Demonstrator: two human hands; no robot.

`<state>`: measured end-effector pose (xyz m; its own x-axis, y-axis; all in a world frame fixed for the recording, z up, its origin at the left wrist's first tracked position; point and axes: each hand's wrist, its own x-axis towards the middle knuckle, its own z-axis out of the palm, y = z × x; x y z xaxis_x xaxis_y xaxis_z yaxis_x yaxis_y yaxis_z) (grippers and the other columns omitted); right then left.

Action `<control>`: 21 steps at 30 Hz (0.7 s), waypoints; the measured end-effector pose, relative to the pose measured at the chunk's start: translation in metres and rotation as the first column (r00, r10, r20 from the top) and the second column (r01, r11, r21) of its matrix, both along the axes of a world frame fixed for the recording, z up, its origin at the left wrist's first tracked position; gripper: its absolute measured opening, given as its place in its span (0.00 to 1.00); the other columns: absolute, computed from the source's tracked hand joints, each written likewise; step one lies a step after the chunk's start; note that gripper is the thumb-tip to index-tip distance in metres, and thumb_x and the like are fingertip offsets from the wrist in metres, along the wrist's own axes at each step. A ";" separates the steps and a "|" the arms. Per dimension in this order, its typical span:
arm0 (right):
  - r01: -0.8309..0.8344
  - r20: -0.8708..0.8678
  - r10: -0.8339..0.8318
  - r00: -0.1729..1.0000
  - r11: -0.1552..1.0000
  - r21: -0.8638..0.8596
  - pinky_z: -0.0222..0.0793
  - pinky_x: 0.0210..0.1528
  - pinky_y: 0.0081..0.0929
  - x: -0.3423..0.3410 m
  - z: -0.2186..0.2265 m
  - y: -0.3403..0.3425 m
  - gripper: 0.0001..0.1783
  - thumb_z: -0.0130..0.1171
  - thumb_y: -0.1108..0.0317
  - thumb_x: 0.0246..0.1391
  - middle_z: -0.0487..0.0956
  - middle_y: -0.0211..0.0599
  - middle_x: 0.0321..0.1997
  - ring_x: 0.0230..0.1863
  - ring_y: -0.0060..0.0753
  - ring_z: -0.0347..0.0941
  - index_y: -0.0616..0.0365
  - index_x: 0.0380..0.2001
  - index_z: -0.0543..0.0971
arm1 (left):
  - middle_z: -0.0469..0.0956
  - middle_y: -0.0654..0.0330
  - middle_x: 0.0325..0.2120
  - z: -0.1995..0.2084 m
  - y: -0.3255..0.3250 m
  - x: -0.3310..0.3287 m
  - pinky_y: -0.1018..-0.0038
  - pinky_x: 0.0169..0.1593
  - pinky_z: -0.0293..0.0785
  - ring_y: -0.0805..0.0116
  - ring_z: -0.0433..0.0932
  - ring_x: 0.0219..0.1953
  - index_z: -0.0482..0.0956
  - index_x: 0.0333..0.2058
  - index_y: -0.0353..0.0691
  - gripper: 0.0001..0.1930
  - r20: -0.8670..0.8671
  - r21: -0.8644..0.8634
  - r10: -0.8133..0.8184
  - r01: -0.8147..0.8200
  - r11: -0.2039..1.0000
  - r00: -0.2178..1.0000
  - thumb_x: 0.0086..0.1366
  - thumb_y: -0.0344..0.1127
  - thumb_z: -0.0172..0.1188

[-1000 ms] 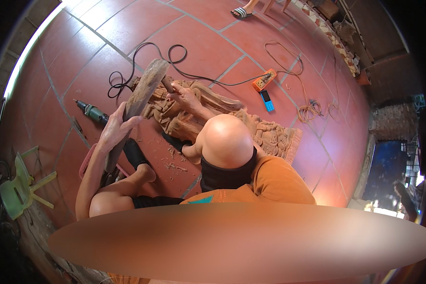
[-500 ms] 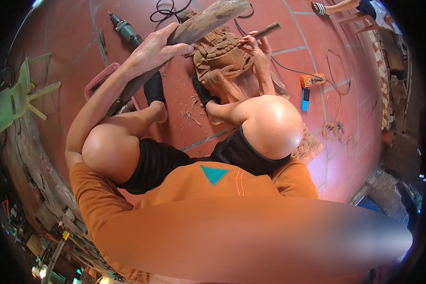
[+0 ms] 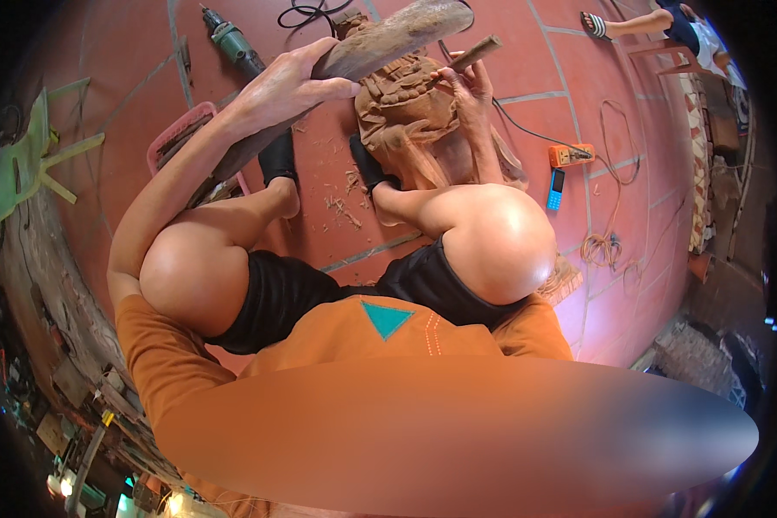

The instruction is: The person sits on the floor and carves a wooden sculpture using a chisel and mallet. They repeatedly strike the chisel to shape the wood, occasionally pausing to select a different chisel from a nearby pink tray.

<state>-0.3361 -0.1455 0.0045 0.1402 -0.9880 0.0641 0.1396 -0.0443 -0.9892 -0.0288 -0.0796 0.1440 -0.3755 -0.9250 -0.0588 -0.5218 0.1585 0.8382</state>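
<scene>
My left hand (image 3: 289,93) is wrapped round a long, thick wooden club (image 3: 390,41), raised over the floor in front of me and slanting up to the right. A carved brown wooden figure (image 3: 410,112) lies between and beyond my legs, with rounded bead-like relief on it. My right hand (image 3: 470,93) grips a chisel (image 3: 476,53) by its lower part, against the right side of the carving. The chisel's round brown handle end sticks up to the right, close to the club. Its cutting tip is hidden or too small to make out.
Wood shavings (image 3: 344,211) lie on the red tiles. A green power tool (image 3: 233,47), a pink basket (image 3: 155,155) and a pale green plastic chair (image 3: 22,164) are leftward. Rightward are an orange socket block (image 3: 571,155), a blue phone (image 3: 556,190), cables and a seated person's sandalled foot (image 3: 594,26).
The club has shifted a little to the right and the chisel's handle end a little left, so the two are closer. Both hands keep their hold. The whole view has turned slightly.
</scene>
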 end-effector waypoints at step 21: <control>-0.193 -0.537 0.073 0.840 0.966 -0.171 0.73 0.35 0.27 0.017 -0.001 -0.027 0.19 0.71 0.69 0.56 0.81 0.35 0.31 0.31 0.23 0.79 0.55 0.50 0.79 | 0.78 0.55 0.38 0.003 -0.005 -0.004 0.70 0.47 0.75 0.71 0.77 0.41 0.71 0.59 0.35 0.30 0.017 -0.135 0.071 -0.069 0.988 0.997 0.69 0.52 0.64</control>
<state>-0.3196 -0.1722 0.0034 0.3412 -0.9285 0.1467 -0.3749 -0.2775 -0.8846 -0.0325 -0.0850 0.1472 -0.3096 -0.9489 0.0606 -0.5533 0.2316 0.8001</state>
